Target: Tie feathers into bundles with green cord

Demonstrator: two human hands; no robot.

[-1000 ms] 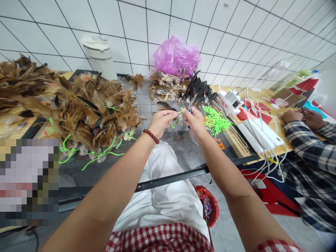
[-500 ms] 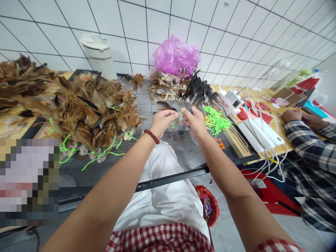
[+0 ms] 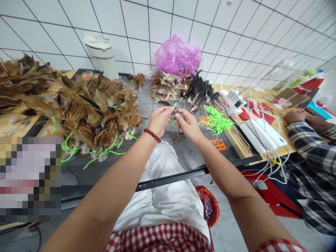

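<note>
My left hand, with a red bead bracelet at the wrist, pinches a small bundle of feathers wound with a neon green cord. Close beside it, my right hand pinches the same cord and bundle from the right. Both hands hover over the dark glass table top. A large heap of brown feather bundles tied with green cord lies to the left. A pile of loose green cords lies just right of my hands.
Loose brown and black feathers and a pink plastic bag lie at the back by the tiled wall. A white lidded container stands back left. White power strips and cables lie at the right, beside another person's plaid sleeve.
Both hands have drawn closer together and shifted slightly left; the right hand has come in over the bundle. The view has shifted a little.
</note>
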